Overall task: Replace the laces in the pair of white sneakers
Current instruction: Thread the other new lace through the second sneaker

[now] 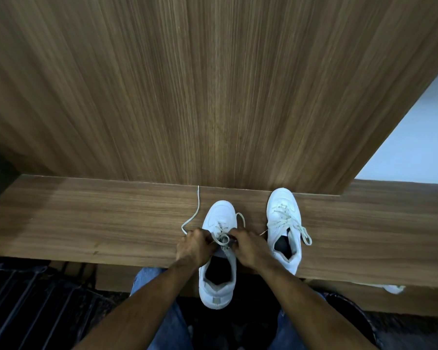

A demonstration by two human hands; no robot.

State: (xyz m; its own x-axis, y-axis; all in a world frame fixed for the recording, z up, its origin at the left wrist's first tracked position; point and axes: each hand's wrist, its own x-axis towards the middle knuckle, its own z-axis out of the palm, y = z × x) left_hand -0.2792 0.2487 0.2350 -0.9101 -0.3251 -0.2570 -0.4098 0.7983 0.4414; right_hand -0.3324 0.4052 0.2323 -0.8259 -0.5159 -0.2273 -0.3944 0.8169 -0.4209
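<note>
Two white sneakers stand on a wooden shelf (pixel 111 223), toes pointing away from me. The left sneaker (pixel 219 281) overhangs the shelf's front edge with its heel. Its white lace (pixel 194 215) is partly threaded; one long end trails off to the left and up toward the back panel. My left hand (pixel 194 245) pinches the lace at the left side of the eyelets. My right hand (pixel 248 245) pinches it at the right side, fingers curled over the tongue. The right sneaker (pixel 285 223) stands apart to the right, laced loosely, its ends hanging off both sides.
A tall wood-grain panel (pixel 213 97) rises right behind the shelf. A pale wall (pixel 420 137) shows at the right. A small white scrap (pixel 393 289) lies at the shelf's front edge on the right. My jeans-clad knees (pixel 162 324) are below, dark striped floor at left.
</note>
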